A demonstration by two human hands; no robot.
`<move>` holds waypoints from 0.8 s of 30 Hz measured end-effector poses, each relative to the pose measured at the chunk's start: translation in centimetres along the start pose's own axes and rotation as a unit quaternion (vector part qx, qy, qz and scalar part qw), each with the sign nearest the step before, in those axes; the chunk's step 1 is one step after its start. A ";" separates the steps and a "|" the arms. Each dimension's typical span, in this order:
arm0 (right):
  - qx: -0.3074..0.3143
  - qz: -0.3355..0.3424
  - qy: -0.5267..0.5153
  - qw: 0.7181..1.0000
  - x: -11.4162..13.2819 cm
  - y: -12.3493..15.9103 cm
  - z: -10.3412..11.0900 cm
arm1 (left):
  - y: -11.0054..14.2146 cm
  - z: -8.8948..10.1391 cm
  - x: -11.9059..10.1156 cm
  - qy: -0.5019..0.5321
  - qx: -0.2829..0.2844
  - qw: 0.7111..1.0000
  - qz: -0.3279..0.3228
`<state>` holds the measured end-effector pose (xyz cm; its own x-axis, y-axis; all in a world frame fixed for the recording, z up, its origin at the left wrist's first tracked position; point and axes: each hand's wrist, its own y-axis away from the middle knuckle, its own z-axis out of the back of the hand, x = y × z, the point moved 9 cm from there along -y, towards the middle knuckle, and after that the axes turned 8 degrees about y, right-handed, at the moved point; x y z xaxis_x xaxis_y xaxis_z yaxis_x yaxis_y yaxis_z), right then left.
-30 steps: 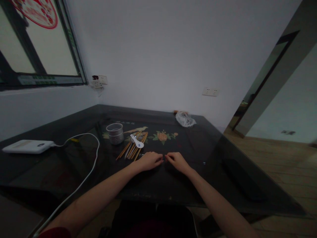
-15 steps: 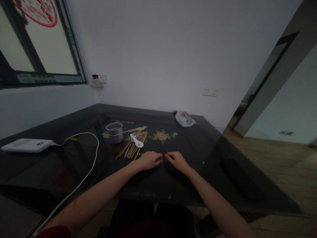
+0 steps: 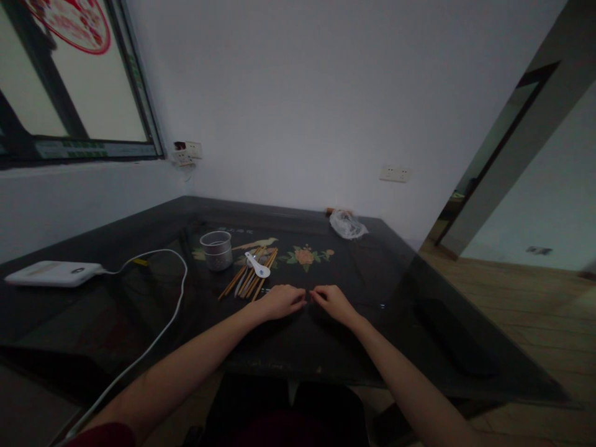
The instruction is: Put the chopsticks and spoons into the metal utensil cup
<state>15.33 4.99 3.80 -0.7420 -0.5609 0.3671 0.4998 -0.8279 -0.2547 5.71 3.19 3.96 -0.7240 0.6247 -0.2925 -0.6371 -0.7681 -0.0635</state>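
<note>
My left hand (image 3: 284, 301) rests on the dark tabletop (image 3: 298, 347) near its front edge, fingers curled in. Facing it, a small gap away, lies my right hand (image 3: 334, 303), also curled. Nothing shows in either one. Just beyond my left hand is a loose pile of wooden chopsticks (image 3: 231, 284), with a white soup spoon (image 3: 261, 270) lying across the top. A pale slim utensil (image 3: 240, 284) is partly covered among them. Behind the pile, to the left, a clear plastic cup (image 3: 218, 254) stands upright.
On the left a white power bank (image 3: 53, 274) has a white cable (image 3: 179, 292) running off the table's front. A crumpled clear plastic bag (image 3: 347, 225) lies by the wall. A dark flat object (image 3: 456, 338) sits at the right, hard to make out.
Both hands and the things on the table stay where they were. Only the camera view has shifted very slightly.
</note>
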 end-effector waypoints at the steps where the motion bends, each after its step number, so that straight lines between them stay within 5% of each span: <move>1: 0.001 -0.002 -0.001 1.000 0.0 0.0 0.0 | 0.0 -0.1 0.0 0.000 0.003 1.000 0.002; 24: 0.008 0.003 0.011 1.000 0.1 0.1 0.0 | 0.0 0.0 0.0 -0.005 -0.003 1.000 -0.010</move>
<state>15.27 4.86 3.86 -0.7477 -0.5664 0.3465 0.5117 -0.8241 -0.2430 5.68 3.19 3.94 -0.7135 0.6413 -0.2824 -0.6502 -0.7561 -0.0744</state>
